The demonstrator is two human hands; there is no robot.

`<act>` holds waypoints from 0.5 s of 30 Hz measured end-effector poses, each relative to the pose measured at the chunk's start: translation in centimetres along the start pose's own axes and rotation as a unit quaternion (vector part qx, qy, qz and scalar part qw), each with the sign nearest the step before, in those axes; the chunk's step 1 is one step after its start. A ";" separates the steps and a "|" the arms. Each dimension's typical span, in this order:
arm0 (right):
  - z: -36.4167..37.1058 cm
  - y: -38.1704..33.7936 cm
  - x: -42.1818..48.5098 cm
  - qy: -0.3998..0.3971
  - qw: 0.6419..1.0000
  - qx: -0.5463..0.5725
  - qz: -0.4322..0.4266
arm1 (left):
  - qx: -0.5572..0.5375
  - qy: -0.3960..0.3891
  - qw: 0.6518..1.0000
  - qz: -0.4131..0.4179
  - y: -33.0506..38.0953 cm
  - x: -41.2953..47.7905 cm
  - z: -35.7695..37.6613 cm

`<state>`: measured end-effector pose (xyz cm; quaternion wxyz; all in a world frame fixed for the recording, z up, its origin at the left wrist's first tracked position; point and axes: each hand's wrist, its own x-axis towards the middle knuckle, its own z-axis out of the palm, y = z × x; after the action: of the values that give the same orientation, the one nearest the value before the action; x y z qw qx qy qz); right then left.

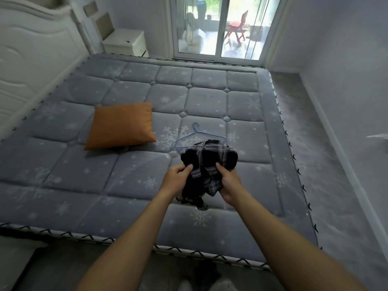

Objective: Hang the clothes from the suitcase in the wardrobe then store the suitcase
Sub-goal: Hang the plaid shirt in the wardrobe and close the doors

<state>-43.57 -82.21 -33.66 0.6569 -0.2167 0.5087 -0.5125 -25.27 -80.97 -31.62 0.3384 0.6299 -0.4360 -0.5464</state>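
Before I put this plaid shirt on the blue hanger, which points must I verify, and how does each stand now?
1. Left hand grips the plaid shirt: ok.
2. Right hand grips it too: ok.
3. Shirt opened out for the hanger: not ok, bunched.
4. Blue hanger free on the mattress: ok, partly hidden behind the shirt.
5. Orange pillow apart from the hanger: ok.
6. Wardrobe ready: cannot tell, not in view.
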 end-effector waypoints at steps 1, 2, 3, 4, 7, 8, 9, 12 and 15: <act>0.2 -0.2 1.0 -0.001 1.000 -0.020 0.001 | 0.061 0.022 0.998 0.021 0.3 0.6 -0.4; 0.5 -0.4 2.0 -0.004 0.999 -0.042 0.000 | 0.127 0.049 0.990 0.047 0.7 1.1 -0.8; 0.7 -0.6 3.0 -0.010 0.998 -0.061 -0.001 | 0.188 0.080 0.976 0.068 1.2 1.6 -1.0; 1.1 -0.9 4.1 -0.016 0.996 -0.087 -0.004 | 0.230 0.107 0.964 0.079 1.6 2.4 -1.3; 2.0 -2.3 7.3 -0.044 0.984 -0.167 -0.035 | 0.245 0.131 0.959 0.062 3.4 4.7 -2.1; 2.2 -2.7 8.0 -0.052 0.977 -0.201 -0.051 | 0.227 0.123 0.965 0.051 4.0 5.2 -2.4; 2.4 -3.3 9.2 -0.058 0.968 -0.234 -0.064 | 0.193 0.117 0.973 0.042 4.8 6.0 -2.6; 2.5 -5.1 11.7 -0.041 0.946 -0.309 -0.084 | 0.012 0.107 0.994 0.016 7.0 7.5 -3.0; 2.8 -5.7 12.9 -0.054 0.923 -0.354 -0.140 | -0.147 0.113 0.982 -0.026 8.9 8.9 -3.0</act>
<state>-44.18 -96.59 -33.70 0.4854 -0.5312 0.5853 -0.3737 -23.74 -92.83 -26.56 0.4598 0.6425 -0.2934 -0.5382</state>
